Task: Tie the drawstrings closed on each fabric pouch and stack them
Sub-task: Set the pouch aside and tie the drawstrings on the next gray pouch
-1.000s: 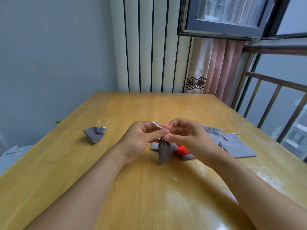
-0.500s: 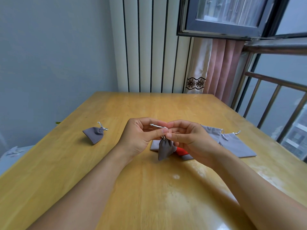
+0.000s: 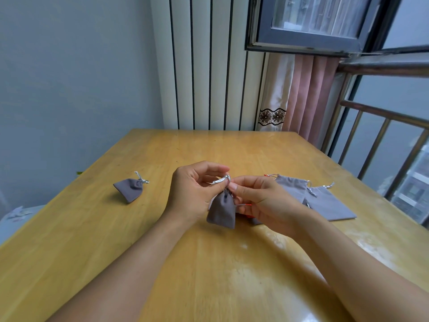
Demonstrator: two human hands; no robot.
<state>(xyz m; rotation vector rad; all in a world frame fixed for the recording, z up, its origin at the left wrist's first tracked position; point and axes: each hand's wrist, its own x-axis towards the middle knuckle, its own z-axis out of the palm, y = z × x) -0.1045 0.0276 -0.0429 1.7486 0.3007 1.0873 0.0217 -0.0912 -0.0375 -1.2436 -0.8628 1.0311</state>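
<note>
Right now both hands meet above the table point(image 3: 162, 263), working the silver cord point(image 3: 220, 181) of 1 small grey pouch point(image 3: 221, 211). L hand point(image 3: 195, 196) has its thumb & fingers curled in, pinching the cord's left end near the fingertips; R hand point(image 3: 260, 201) pinches the cord at the pouch's neck, forefinger & thumb pressed together on it, other fingers curled below. Cord makes a small loop at the top, right where the 2 hands' fingertips come together. Pouch hangs from the cord w/ its neck gathered, body dangling between the 2 wrists; can't tell if its bottom touches the wood. Well off to the left lies a tied pouch point(image 3: 131, 189), neck cinched, cord ends sticking up & to the right. To the right, partly behind the R hand, 2 flat pouches point(image 3: 329, 204) lie overlapping, necks not gathered, cords loose at their tops. Something red point(image 3: 248, 216) shows under the R hand's fingers, mostly hidden, so can't say what it is. Beyond the table: a ribbed radiator point(image 3: 209, 66), a pink curtain point(image 3: 308, 94) & a window w/ railing at the right.
</note>
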